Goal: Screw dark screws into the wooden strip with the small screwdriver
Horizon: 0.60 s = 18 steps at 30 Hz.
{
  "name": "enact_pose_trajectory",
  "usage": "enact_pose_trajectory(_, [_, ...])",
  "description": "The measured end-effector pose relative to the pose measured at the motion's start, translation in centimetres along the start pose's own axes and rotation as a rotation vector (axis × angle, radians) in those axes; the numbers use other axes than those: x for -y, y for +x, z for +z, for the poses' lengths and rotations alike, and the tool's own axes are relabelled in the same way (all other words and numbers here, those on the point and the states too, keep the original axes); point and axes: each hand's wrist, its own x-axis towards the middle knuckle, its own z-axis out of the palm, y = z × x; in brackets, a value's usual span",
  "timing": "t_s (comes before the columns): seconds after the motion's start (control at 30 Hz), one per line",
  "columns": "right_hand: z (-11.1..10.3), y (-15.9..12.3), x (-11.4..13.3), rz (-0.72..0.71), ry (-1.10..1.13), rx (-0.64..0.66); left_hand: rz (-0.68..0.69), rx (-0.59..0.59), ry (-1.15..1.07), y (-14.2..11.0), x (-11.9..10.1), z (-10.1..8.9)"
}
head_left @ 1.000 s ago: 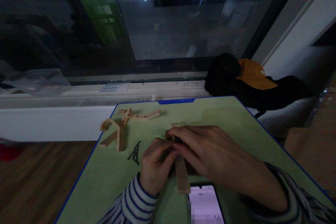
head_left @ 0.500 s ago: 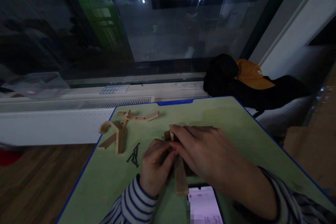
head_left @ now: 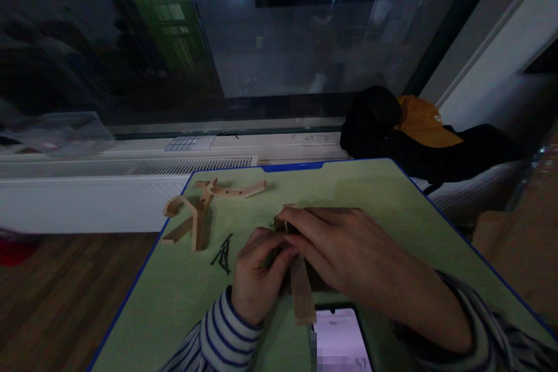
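A flat wooden strip (head_left: 303, 296) lies lengthwise under both hands at the middle of the table. My left hand (head_left: 260, 276) is closed, thumb and forefinger pinched together over the strip; whatever is between those fingertips is hidden. From the right, my right hand (head_left: 344, 244) curls round the strip's far part, its fingertips meeting those of my left. Another wooden edge and a dark part peek out beyond the fingers, mostly covered. Several dark screws (head_left: 224, 254) lie in a small heap left of my left hand.
Curved wooden pieces (head_left: 198, 224), some with holes, lie at the table's far left. A phone (head_left: 340, 337) with a lit screen is at the near edge. Beyond the green table (head_left: 357, 183) are a radiator (head_left: 87, 203), a window sill, dark clothing and an orange cap (head_left: 425, 122).
The view has shifted slightly. Both hands keep nearly the same grip at the wooden strip, with only slight finger movement. The screws and curved pieces stay where they were.
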Motion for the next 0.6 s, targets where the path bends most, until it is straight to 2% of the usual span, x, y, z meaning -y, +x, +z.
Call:
enact_pose_trajectory(0.2, [0.6,0.0,0.8,0.020,-0.166,-0.040,-0.038,0.074,-0.033,0.1,0.2,-0.2])
enact_pose_trajectory(0.3, [0.9,0.0,1.1,0.025,-0.202,-0.068,-0.020,0.067,0.004,0.1,0.0,-0.3])
enact_pose_trajectory(0.47, [0.7,0.1,0.9,0.033,-0.177,-0.068,0.049,-0.034,0.084,-0.1,-0.2,-0.2])
enact_pose_trajectory(0.6, [0.5,-0.1,0.7,0.015,-0.053,-0.061,0.042,-0.031,0.084,-0.1,0.0,0.0])
